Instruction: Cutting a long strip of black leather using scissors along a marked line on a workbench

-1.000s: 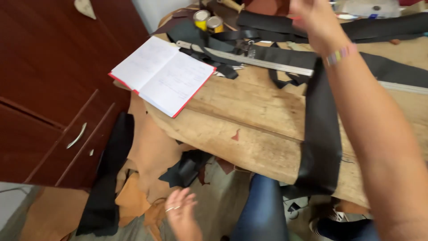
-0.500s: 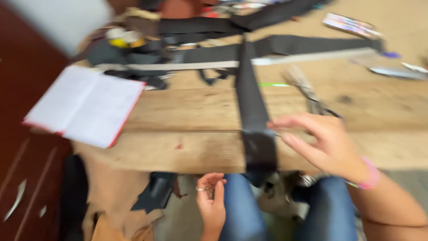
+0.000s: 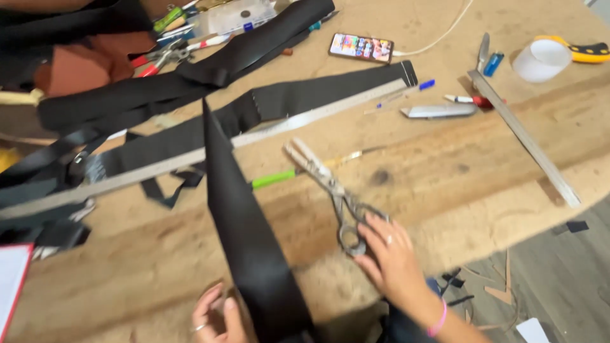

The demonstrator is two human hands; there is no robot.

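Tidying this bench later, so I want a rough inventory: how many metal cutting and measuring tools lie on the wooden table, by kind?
Scissors, right hand on the handles: 1
Metal rulers, one long, one at right: 2
Utility knives, grey and yellow: 2
Total: 5
The left hand rests beside the black leather strip.

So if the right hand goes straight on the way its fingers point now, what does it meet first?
The right hand points up-left and already touches the handles of the metal scissors. Beyond them probably lies the green-handled tool, though depth is unclear.
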